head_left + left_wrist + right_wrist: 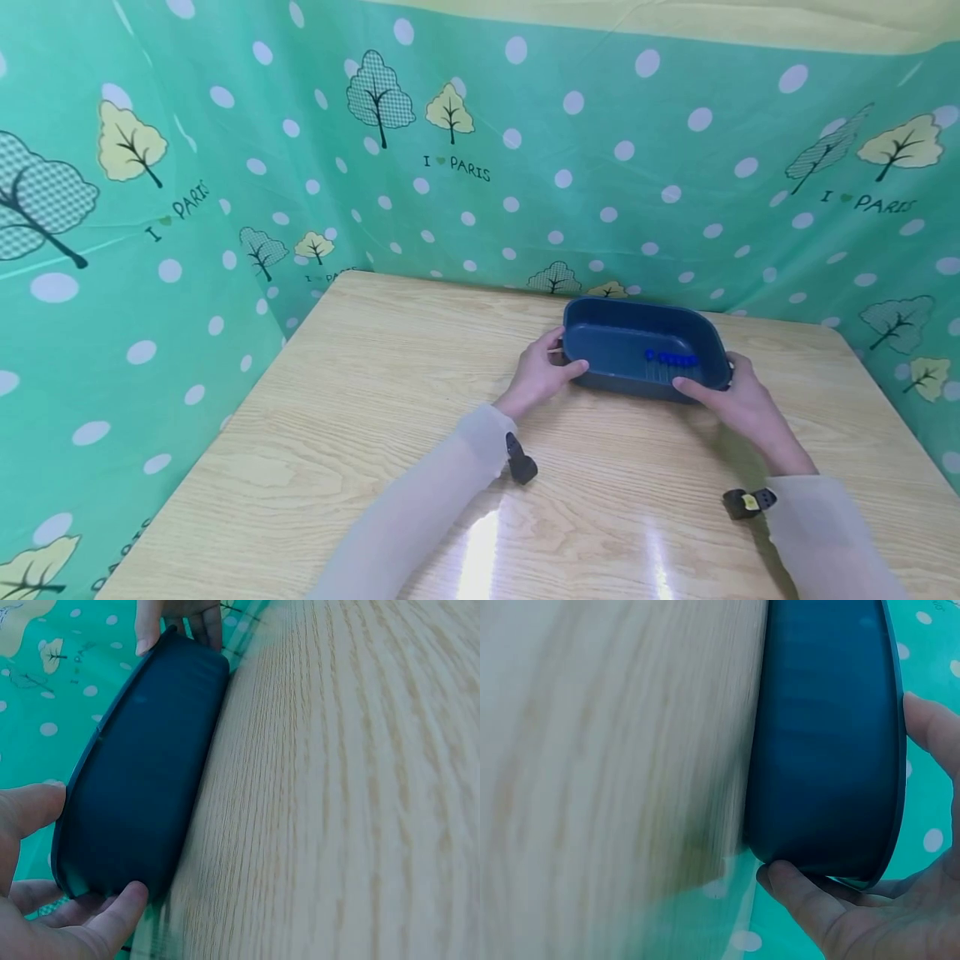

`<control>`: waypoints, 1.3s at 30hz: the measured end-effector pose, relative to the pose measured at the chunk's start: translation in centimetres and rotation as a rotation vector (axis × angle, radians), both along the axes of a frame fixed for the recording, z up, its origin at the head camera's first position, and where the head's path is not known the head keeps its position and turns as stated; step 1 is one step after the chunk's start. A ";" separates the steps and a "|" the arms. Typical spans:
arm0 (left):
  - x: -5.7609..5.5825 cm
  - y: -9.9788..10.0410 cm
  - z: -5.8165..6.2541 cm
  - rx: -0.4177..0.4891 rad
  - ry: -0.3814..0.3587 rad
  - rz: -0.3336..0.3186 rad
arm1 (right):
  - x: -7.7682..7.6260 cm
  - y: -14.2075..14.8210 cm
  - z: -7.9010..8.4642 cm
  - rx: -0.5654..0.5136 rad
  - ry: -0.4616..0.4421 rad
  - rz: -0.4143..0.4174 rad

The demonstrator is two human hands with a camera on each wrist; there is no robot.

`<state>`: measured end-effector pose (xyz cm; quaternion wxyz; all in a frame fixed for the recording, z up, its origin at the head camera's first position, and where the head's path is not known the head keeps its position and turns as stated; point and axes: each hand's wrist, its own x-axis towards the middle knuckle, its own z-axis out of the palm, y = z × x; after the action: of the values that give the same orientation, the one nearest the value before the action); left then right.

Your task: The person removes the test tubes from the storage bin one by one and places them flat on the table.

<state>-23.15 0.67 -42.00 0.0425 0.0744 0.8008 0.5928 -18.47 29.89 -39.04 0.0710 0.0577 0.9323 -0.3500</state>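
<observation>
A dark blue rectangular plastic basin (611, 343) with rounded corners is at the back right of the table. My left hand (542, 371) grips its left end, the thumb at the near rim. At the opposite end my right hand (738, 404) holds it, the thumb again at the near rim. Inside, toward the right, lie several thin pieces with bright blue tips (677, 359); their kind is too small to tell. Both wrist views show the basin's outer side wall (142, 765) (825, 750) close above the wood, with fingers curled around its ends. I cannot tell whether its base touches the table.
The wood-grain table (390, 392) stretches to the left and in front of the basin. Right behind its back edge hangs a green curtain (480, 225) with white dots and printed trees, which also covers the left side. Small black devices (521, 460) are strapped to both wrists.
</observation>
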 end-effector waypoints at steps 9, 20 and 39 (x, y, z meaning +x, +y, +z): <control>0.1 -0.3 0.1 -0.007 -0.013 0.000 | 0.0 -0.3 -0.1 0.003 0.009 0.008; 0.1 -0.9 -0.1 0.015 0.000 -0.017 | 0.0 -0.7 -0.3 0.016 0.023 0.010; 0.4 -1.7 0.2 0.035 0.001 -0.011 | -0.1 -1.4 -0.3 0.034 0.037 0.010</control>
<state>-22.79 -0.98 -41.75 0.0439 0.0798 0.7900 0.6063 -18.58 28.52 -39.35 0.0545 0.0477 0.9395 -0.3349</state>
